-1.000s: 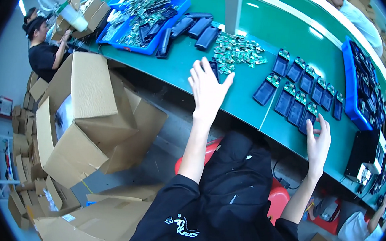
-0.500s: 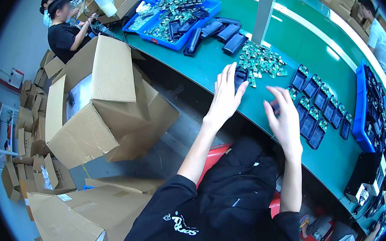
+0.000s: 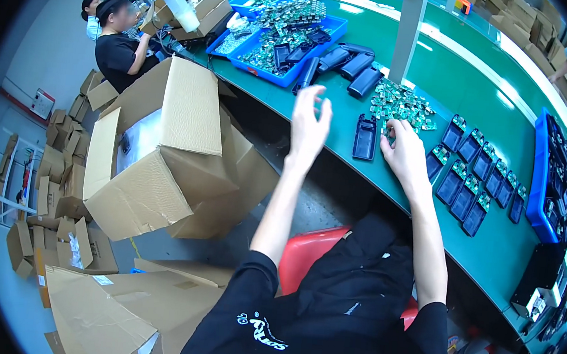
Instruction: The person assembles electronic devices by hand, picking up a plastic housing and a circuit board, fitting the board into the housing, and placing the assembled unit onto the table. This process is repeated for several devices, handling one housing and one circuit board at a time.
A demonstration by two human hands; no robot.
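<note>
A dark blue plastic shell (image 3: pixel 365 138), hollow side up, lies on the green table between my hands. To its left, my left hand (image 3: pixel 309 127) is raised near the table edge, fingers loosely bent and apart, holding nothing. My right hand (image 3: pixel 405 155) is just right of the shell, its fingers curled in at the near edge of a pile of small green circuit boards (image 3: pixel 404 105). What lies between those fingertips is too small to make out. Further right, several shells with green boards at their top ends (image 3: pixel 465 196) lie in rows.
Blue trays of boards and dark parts (image 3: pixel 285 79) stand at the back left, with several closed dark casings (image 3: pixel 354 63) beside them. Another blue bin (image 3: pixel 539 172) is at the right. A metal post (image 3: pixel 411 33) rises from the table. Large cardboard boxes (image 3: pixel 185 188) crowd the left; people work nearby.
My left hand has come off the shell and moved left. My right hand has moved left to the board pile and curled its fingers. The whole view has shifted slightly.
</note>
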